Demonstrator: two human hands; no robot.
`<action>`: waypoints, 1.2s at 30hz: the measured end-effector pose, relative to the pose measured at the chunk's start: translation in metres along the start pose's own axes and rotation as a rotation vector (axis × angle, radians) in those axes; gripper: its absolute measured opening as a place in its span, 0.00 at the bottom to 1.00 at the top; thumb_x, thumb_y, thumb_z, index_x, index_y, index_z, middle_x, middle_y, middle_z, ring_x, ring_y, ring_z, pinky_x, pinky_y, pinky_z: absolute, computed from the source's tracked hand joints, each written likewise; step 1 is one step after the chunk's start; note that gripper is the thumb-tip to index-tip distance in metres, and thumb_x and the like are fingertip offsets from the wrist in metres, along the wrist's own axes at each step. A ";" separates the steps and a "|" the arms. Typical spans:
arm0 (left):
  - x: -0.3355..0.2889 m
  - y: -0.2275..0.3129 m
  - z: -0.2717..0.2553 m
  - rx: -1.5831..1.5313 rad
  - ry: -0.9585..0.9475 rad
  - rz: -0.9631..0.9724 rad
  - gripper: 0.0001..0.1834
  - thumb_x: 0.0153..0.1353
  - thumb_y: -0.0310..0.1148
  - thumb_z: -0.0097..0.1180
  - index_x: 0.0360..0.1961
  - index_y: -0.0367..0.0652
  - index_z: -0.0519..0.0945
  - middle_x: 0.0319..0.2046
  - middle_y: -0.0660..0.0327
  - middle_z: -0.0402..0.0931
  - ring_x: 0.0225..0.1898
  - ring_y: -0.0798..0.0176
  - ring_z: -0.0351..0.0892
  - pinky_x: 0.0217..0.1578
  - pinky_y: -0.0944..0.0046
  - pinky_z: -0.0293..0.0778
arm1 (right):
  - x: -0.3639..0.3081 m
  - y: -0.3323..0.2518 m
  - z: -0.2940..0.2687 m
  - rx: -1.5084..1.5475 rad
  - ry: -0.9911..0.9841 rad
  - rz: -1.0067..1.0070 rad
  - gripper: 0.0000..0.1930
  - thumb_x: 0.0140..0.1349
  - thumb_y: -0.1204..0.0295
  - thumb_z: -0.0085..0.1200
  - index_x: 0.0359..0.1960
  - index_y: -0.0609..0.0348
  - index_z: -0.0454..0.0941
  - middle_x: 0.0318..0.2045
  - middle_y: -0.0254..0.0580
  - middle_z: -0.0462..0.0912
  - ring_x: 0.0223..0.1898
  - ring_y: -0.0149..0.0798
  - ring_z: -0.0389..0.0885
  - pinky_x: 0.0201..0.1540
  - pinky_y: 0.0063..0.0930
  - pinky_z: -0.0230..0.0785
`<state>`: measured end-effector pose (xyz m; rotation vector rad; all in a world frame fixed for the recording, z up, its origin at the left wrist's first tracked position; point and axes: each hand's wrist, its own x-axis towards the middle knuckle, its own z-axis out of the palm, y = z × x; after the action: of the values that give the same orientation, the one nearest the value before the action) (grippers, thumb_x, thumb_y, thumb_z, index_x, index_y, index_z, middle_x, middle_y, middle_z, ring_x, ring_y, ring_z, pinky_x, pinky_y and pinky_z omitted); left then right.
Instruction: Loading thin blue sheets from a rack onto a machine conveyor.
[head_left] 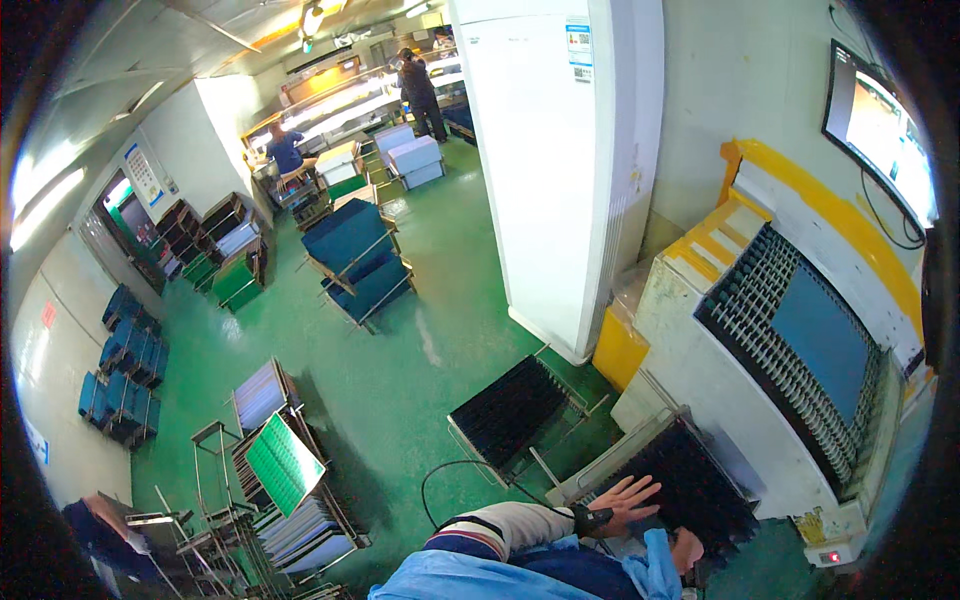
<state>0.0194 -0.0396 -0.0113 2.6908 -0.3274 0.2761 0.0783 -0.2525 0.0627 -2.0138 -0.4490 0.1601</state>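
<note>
My left hand, with a dark band at the wrist, reaches out with its fingers spread and holds nothing. It is at the near left side of a rack filled with dark upright pieces, beside the roller machine; I cannot tell whether it touches the rack. Lower and to the right, my right hand shows only in part past a light blue sleeve, near the same rack. Its fingers are hidden. A flat blue panel lies on the rollers of the machine.
Left of the machine, another rack of dark pieces stands on the green floor. A tall white cabinet rises ahead. Racks with a bright green panel stand at left, blue racks farther off. Two people work at a lit bench.
</note>
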 end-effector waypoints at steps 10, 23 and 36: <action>0.000 0.008 -0.011 0.013 0.032 -0.015 0.43 0.43 0.41 0.64 0.64 0.52 0.66 0.73 0.49 0.42 0.74 0.43 0.40 0.68 0.37 0.45 | -0.002 -0.019 -0.007 -0.100 -0.220 -0.250 0.14 0.51 0.64 0.61 0.39 0.54 0.81 0.38 0.45 0.80 0.41 0.50 0.78 0.44 0.43 0.69; -0.006 0.001 0.017 -0.211 0.140 -0.015 0.40 0.41 0.37 0.65 0.61 0.47 0.71 0.72 0.47 0.45 0.74 0.43 0.39 0.69 0.37 0.42 | 0.013 -0.026 0.000 -0.201 -0.541 -0.184 0.13 0.50 0.64 0.61 0.37 0.54 0.81 0.35 0.45 0.81 0.39 0.50 0.78 0.42 0.43 0.70; -0.002 0.007 -0.018 -0.081 -0.021 -0.018 0.38 0.48 0.40 0.59 0.64 0.53 0.66 0.73 0.51 0.42 0.74 0.45 0.39 0.70 0.39 0.43 | 0.000 -0.006 0.003 -0.018 -0.069 -0.056 0.13 0.49 0.64 0.61 0.35 0.53 0.81 0.33 0.44 0.81 0.37 0.51 0.79 0.40 0.43 0.71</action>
<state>0.0127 -0.0378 0.0069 2.6168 -0.3132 0.2251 0.0756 -0.2481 0.0668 -2.0157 -0.5521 0.1920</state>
